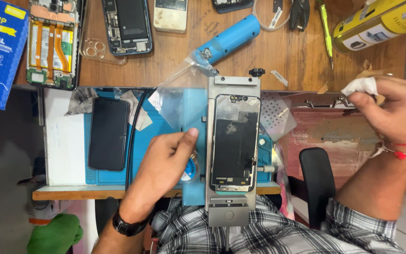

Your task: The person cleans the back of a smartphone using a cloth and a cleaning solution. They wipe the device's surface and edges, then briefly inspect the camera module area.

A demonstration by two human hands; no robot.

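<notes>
We have the phone screen (235,141) clamped face-up in the grey metal jig (233,207) over the blue mat (142,155), so mounting looks done; glass has smears and film patches, so cleaning looks partway. Left hand (163,164) rests beside the jig, fingers closed on a small round blue-and-white thing, can't tell what. Right hand (391,110) is raised off to the side, fingers pinched on a crumpled white wipe (360,86). Yellow can (377,23) lies on the worktop (287,51), contents unseen

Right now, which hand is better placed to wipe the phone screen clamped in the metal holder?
The right hand, probably: it already pinches the white wipe, raised just right of the phone screen. The left hand rests beside the metal holder, no cloth in it.
</notes>
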